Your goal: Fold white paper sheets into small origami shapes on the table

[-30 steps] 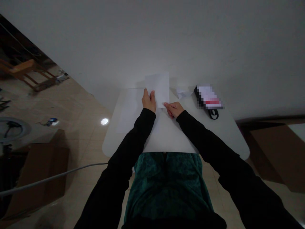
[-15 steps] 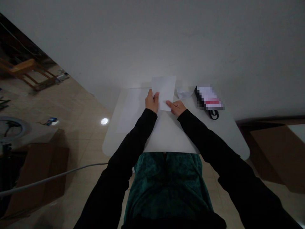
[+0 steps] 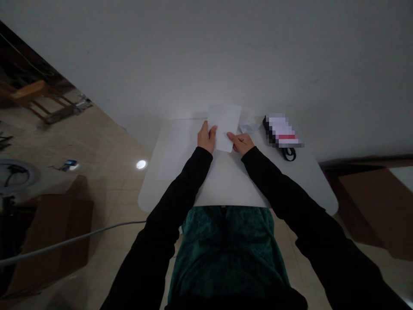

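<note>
A dark green mottled garment (image 3: pixel 226 252) fills the near foreground, with the black left sleeve (image 3: pixel 176 193) and the black right sleeve (image 3: pixel 277 183) reaching forward from it over a white round-cornered table (image 3: pixel 226 189); the two bare hands stay apart, with a small rectangular white sheet of paper (image 3: pixel 224 127) between them; the left hand (image 3: pixel 205 137) is clamped on the sheet's left edge; the right hand (image 3: pixel 241 143) meets its lower right edge with the fingertips, though I cannot tell whether it truly grips; the sheet sits near the table's far edge, and I cannot tell whether it is lifted; a larger, pale sheet of paper (image 3: pixel 177 150) lies flat on the tabletop, just left of the left hand; beyond the right hand lies a small crumpled white paper (image 3: pixel 249 128); further right is a blurred package (image 3: pixel 282 131) with a coiled black cable (image 3: pixel 289 154) beside it; off the table, a grey cable (image 3: pixel 74 234) crosses the beige tile floor (image 3: pixel 112 146) past a brown cardboard box (image 3: pixel 54 241); a wooden chair (image 3: pixel 29 92) stands further off; a plain white wall (image 3: pixel 206 51) rises behind.
</note>
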`<control>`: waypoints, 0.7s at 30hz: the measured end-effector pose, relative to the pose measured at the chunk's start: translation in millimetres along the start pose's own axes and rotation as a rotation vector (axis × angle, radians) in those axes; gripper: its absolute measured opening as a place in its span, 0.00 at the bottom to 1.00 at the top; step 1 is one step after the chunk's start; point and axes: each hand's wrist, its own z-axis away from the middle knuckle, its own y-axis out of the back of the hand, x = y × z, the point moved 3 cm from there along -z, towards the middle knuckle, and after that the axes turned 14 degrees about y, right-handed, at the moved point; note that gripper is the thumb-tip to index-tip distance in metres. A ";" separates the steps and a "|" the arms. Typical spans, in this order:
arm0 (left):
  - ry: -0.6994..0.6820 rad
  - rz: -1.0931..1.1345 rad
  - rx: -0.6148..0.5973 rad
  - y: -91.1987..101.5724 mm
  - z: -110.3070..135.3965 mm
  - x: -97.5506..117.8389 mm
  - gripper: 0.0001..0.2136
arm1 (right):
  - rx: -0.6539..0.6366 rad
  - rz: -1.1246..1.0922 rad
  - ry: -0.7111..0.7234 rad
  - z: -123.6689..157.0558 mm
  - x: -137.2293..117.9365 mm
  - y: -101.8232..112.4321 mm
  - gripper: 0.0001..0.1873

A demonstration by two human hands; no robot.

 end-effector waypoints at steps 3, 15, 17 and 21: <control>-0.005 -0.003 -0.010 -1.1 0.4 0.3 0.21 | 0.069 0.057 0.046 -3.0 3.9 4.0 0.40; 0.006 -0.011 -0.024 0.4 4.0 6.5 0.21 | 0.090 -0.070 0.030 -4.2 3.9 9.0 0.37; -0.001 -0.004 -0.015 1.3 4.4 8.1 0.21 | 0.094 -0.088 0.023 -4.8 4.0 10.2 0.38; 0.010 0.076 -0.009 2.1 1.3 6.3 0.21 | 0.068 -0.123 -0.031 -6.3 5.0 12.5 0.38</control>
